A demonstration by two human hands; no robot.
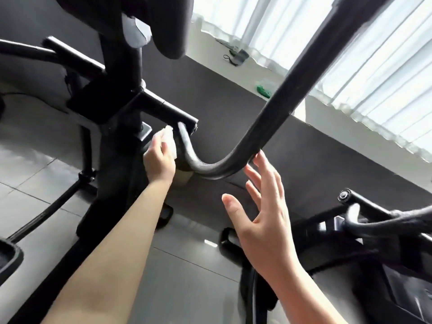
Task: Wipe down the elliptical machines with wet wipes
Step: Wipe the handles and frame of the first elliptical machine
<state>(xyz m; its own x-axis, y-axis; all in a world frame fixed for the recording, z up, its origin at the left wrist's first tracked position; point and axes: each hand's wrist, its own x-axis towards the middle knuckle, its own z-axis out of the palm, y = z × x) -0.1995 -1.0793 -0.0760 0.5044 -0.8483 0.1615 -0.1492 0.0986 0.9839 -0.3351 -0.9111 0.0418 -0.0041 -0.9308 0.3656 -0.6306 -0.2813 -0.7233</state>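
Head view shows my left hand [159, 160] pinching the wipe [169, 142], limp, light and damp, best bunched in the fingers, against the lower end of the handlebar [268, 127], rigid and foam-clad, while my right hand [261, 220] hovers spread, fingertips at the bend.

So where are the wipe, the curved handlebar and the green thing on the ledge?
wipe [169, 142], head view, its white middle.
handlebar [264, 127], head view, its straight rising part.
green thing [263, 91], head view, its middle.
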